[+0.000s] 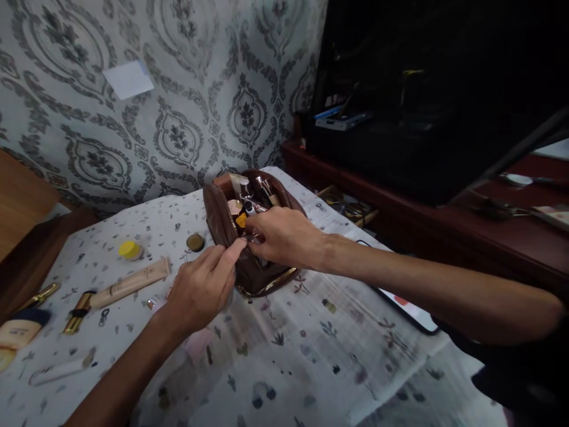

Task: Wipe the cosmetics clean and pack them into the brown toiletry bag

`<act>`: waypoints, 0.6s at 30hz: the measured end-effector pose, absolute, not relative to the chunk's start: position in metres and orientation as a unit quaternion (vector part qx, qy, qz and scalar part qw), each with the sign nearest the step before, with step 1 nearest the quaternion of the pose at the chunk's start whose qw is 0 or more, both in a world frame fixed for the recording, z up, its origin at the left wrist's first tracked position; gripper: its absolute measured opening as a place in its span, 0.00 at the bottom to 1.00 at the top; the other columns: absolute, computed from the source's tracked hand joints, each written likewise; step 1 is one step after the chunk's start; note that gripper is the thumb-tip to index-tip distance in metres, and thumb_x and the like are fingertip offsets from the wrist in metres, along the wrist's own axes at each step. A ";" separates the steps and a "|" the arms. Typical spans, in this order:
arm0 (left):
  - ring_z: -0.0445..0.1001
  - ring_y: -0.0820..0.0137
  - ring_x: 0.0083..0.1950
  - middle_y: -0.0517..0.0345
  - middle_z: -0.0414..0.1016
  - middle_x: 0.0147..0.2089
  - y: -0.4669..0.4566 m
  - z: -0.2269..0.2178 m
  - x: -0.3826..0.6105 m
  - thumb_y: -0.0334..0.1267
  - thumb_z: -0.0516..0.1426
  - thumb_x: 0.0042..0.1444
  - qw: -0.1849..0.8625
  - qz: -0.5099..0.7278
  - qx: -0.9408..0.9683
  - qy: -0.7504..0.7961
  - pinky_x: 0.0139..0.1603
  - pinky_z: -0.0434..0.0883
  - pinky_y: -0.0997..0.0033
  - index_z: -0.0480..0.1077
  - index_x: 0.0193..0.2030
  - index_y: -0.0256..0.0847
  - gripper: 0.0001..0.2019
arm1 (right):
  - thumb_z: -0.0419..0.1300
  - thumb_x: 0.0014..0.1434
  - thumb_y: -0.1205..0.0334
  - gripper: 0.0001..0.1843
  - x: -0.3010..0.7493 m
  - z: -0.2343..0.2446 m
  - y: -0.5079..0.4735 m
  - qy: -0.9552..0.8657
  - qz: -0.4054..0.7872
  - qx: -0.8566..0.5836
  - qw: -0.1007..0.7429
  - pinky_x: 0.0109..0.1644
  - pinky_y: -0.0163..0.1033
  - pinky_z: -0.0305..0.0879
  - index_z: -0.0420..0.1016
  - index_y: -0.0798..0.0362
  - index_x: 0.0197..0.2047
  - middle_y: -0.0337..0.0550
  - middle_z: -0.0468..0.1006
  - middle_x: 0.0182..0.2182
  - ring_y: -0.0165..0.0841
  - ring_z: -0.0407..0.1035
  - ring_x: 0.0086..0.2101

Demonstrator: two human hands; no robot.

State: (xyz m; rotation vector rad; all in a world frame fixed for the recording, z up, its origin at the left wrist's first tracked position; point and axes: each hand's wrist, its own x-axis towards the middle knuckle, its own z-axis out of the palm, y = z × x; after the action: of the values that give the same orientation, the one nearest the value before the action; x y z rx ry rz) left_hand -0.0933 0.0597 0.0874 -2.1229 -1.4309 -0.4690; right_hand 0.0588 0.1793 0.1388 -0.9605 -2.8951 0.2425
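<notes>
A brown cosmetic bag (pixel 217 216) stands unzipped on the cloth, packed with several small tubes and bottles, among them a silver-capped bottle (pixel 245 188) and a yellow item (pixel 240 221). My right hand (pixel 284 237) reaches into its mouth, fingers pinched together around something small that they mostly hide. With its fingertips at the near left edge of the bag, my left hand (pixel 202 287) is closed there. Partly under that hand shows a small pale, shiny item (pixel 155 302); whether it lies on the cloth or is held, I cannot tell.
Left on the patterned tablecloth (pixel 275 356) lie a beige tube (pixel 133 281), a yellow-lidded jar (pixel 129 249), a round dark-gold lid (pixel 195 242), a gold-and-black tube (pixel 79 312) and a foundation bottle (pixel 22 329). A phone (pixel 413 308) lies under my right forearm. A large dark screen (pixel 422 89) rises at right.
</notes>
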 end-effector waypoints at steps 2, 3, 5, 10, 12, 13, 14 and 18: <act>0.75 0.66 0.34 0.55 0.74 0.34 0.060 0.087 -0.093 0.29 0.45 0.67 0.267 -0.173 -0.787 -0.529 0.26 0.68 0.71 0.60 0.61 0.34 0.17 | 0.55 0.62 0.58 0.14 0.057 0.140 0.181 -0.955 0.069 -0.290 0.016 0.36 0.38 0.63 0.79 0.54 0.41 0.50 0.81 0.35 0.40 0.75 0.39; 0.75 0.66 0.34 0.55 0.73 0.34 0.060 0.087 -0.093 0.29 0.45 0.67 0.266 -0.171 -0.787 -0.530 0.26 0.69 0.71 0.60 0.61 0.34 0.17 | 0.54 0.62 0.59 0.14 0.057 0.142 0.183 -0.961 0.063 -0.269 0.001 0.37 0.39 0.64 0.79 0.56 0.42 0.52 0.81 0.36 0.41 0.75 0.39; 0.75 0.66 0.35 0.55 0.74 0.35 0.060 0.086 -0.094 0.30 0.45 0.67 0.262 -0.165 -0.786 -0.535 0.27 0.69 0.72 0.59 0.62 0.35 0.18 | 0.55 0.61 0.61 0.15 0.055 0.145 0.186 -0.974 0.051 -0.218 -0.039 0.39 0.40 0.65 0.79 0.58 0.43 0.54 0.81 0.37 0.42 0.75 0.41; 0.75 0.67 0.35 0.55 0.74 0.35 0.059 0.085 -0.094 0.30 0.45 0.66 0.248 -0.167 -0.782 -0.547 0.28 0.68 0.74 0.60 0.62 0.36 0.18 | 0.57 0.57 0.66 0.15 0.048 0.155 0.196 -0.984 0.036 -0.130 -0.114 0.39 0.42 0.65 0.80 0.62 0.44 0.57 0.81 0.37 0.44 0.75 0.41; 0.74 0.68 0.35 0.55 0.73 0.35 0.059 0.086 -0.094 0.31 0.45 0.67 0.241 -0.166 -0.783 -0.549 0.29 0.68 0.74 0.60 0.63 0.36 0.19 | 0.57 0.57 0.68 0.14 0.045 0.157 0.199 -0.983 0.034 -0.123 -0.135 0.38 0.41 0.65 0.80 0.63 0.44 0.57 0.81 0.38 0.43 0.75 0.40; 0.74 0.68 0.35 0.55 0.73 0.35 0.059 0.086 -0.094 0.31 0.45 0.67 0.238 -0.167 -0.783 -0.549 0.29 0.68 0.75 0.60 0.63 0.37 0.19 | 0.57 0.57 0.69 0.14 0.044 0.159 0.200 -0.982 0.032 -0.121 -0.143 0.37 0.40 0.65 0.80 0.63 0.43 0.57 0.81 0.38 0.43 0.75 0.40; 0.75 0.68 0.35 0.55 0.73 0.35 0.059 0.086 -0.094 0.31 0.45 0.67 0.234 -0.168 -0.784 -0.549 0.30 0.68 0.75 0.60 0.63 0.37 0.19 | 0.57 0.56 0.70 0.13 0.043 0.160 0.202 -0.981 0.032 -0.121 -0.147 0.37 0.40 0.64 0.80 0.64 0.43 0.57 0.81 0.37 0.42 0.75 0.39; 0.75 0.68 0.35 0.55 0.74 0.36 0.059 0.086 -0.094 0.31 0.45 0.68 0.220 -0.176 -0.785 -0.552 0.31 0.69 0.75 0.59 0.64 0.37 0.19 | 0.57 0.54 0.74 0.12 0.037 0.160 0.209 -0.982 0.061 -0.105 -0.146 0.37 0.38 0.62 0.79 0.63 0.40 0.52 0.80 0.34 0.38 0.74 0.37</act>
State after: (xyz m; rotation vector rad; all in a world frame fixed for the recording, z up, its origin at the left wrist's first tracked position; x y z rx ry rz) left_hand -0.0936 0.0589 0.0859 -2.1700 -1.5279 -0.4857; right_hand 0.0371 0.2091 0.1596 -0.3631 -3.4088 0.2131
